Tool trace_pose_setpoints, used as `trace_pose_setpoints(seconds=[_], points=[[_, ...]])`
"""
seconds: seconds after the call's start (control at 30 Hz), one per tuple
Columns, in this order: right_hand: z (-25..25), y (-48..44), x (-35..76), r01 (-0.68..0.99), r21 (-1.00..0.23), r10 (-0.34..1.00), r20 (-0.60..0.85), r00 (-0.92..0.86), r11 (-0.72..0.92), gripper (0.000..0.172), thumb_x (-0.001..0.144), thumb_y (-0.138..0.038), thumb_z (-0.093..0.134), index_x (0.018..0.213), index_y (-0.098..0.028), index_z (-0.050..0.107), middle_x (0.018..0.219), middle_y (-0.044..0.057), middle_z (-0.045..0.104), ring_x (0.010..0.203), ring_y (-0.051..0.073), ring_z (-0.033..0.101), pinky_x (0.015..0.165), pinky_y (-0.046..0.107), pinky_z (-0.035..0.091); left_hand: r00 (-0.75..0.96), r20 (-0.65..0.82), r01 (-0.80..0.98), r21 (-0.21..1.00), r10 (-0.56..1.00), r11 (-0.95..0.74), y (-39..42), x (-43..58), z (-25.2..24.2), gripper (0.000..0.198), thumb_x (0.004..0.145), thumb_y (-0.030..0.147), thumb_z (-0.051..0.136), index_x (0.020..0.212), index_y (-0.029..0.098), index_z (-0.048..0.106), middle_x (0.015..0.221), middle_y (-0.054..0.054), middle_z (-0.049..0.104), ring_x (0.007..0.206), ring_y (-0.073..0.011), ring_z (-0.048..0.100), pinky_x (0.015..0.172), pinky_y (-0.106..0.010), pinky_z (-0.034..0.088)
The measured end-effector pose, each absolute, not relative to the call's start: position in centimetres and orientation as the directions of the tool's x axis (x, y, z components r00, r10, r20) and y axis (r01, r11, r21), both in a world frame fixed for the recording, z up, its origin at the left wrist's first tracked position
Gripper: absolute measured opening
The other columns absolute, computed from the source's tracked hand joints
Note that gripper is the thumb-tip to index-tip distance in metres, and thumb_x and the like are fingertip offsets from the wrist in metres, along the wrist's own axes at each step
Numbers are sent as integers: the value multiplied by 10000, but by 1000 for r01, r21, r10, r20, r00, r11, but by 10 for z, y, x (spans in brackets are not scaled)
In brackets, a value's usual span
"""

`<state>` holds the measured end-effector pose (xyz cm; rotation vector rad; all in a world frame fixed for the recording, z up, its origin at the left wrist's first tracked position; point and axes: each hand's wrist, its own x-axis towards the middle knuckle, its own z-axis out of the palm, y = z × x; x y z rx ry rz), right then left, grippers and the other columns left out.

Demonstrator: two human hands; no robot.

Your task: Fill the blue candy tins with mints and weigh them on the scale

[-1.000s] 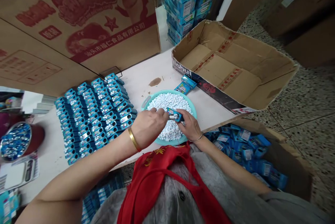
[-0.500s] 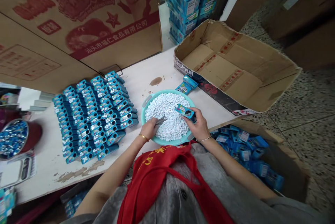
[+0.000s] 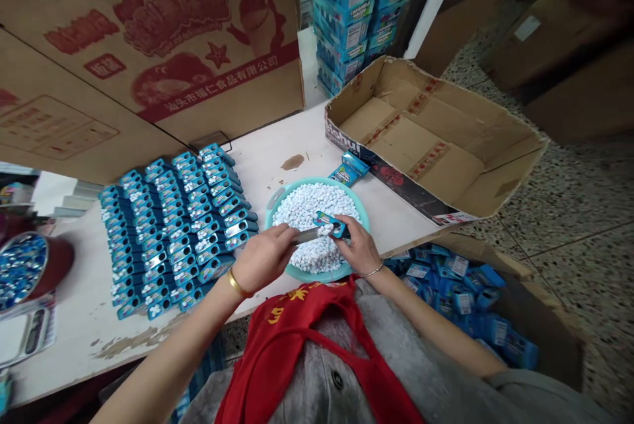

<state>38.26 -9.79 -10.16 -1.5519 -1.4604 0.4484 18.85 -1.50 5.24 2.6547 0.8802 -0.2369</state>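
Note:
My left hand (image 3: 267, 255) is closed around the handle of a metal scoop (image 3: 308, 235), which carries several white candies at its tip. In my right hand (image 3: 359, 246) is a small blue candy box (image 3: 339, 226), tilted over the basin with a dark opening in its face. The scoop's tip meets the box, and candies lie against the box's face. Beneath both hands stands a turquoise basin (image 3: 365, 207) heaped with white candies (image 3: 317, 198).
Rows of blue boxes (image 3: 173, 226) stand left on the table. Two blue packs (image 3: 349, 169) lie behind the basin. An open carton (image 3: 430, 140) sits right; below it a bin holds many blue boxes (image 3: 456, 292). Wrapped packs (image 3: 347, 21) are stacked behind. A red bucket (image 3: 59, 265) stands far left.
My left hand has raised the scoop out of the candies and brought it against the box. My right hand has moved slightly left and down with the box.

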Motion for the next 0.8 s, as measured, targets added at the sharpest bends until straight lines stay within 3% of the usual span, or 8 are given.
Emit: trace_pose_setpoints(seconds=[0.1, 0.27, 0.37, 0.47, 0.57, 0.7, 0.8], points=[[-99, -96, 376, 595, -780, 913, 365, 182, 193, 397, 860, -217, 522, 1254, -226, 471, 1155, 119, 641, 1084, 265, 619, 928, 444, 522, 757, -368, 575, -18, 540, -818, -24, 214, 81, 188, 919, 130, 421, 997, 154, 590, 924, -79, 619, 851, -196, 587, 685, -291, 488], [-92, -92, 371, 565, -783, 898, 410, 157, 259, 395, 874, -225, 539, 1259, -244, 452, 1142, 114, 646, 1071, 256, 632, 904, 441, 545, 728, -364, 585, -112, 581, -803, -22, 217, 112, 176, 876, 88, 460, 913, 171, 610, 857, -65, 597, 799, -213, 589, 665, -325, 504], [-85, -89, 371, 504, -823, 899, 398, 181, 262, 381, 877, -273, 565, 1243, -254, 458, 1139, 106, 648, 1064, 250, 638, 899, 430, 548, 756, -250, 628, 20, 605, -778, -8, 200, 110, 136, 874, 208, 536, 1001, 183, 575, 957, -65, 587, 831, -196, 600, 695, -311, 515], [-78, -87, 367, 423, -853, 908, 394, 140, 305, 356, 869, -309, 587, 1205, -249, 485, 1094, 90, 667, 1028, 242, 652, 865, 406, 559, 802, -131, 595, 267, 583, -758, 2, 188, 82, 475, 854, 378, 596, 1269, 209, 436, 1220, -107, 516, 1017, -210, 590, 800, -317, 521], [-71, -88, 358, 368, -859, 919, 393, 26, 357, 358, 872, -361, 590, 1196, -229, 515, 1066, 96, 680, 1020, 251, 656, 853, 400, 558, 813, -151, 569, 416, 563, -710, -1, 178, 44, 462, 881, 374, 564, 1289, 210, 425, 1241, -111, 511, 1061, -202, 576, 848, -309, 503], [-75, -74, 363, 307, -874, 924, 335, -183, 377, 529, 839, -430, 626, 1304, -236, 465, 1225, 110, 616, 1136, 260, 598, 936, 427, 520, 727, -208, 656, 493, 654, -572, -15, 144, 15, 258, 912, 344, 516, 1117, 188, 530, 1037, -73, 579, 902, -164, 585, 795, -288, 490], [-97, -37, 395, 373, -891, 960, 281, 5, 259, 507, 880, -412, 555, 1336, -225, 437, 1231, 124, 592, 1094, 254, 599, 876, 432, 538, 562, -149, 765, 469, 814, -442, -22, 100, 14, 266, 899, 349, 533, 1114, 192, 531, 1013, -71, 584, 905, -177, 570, 808, -312, 482]])
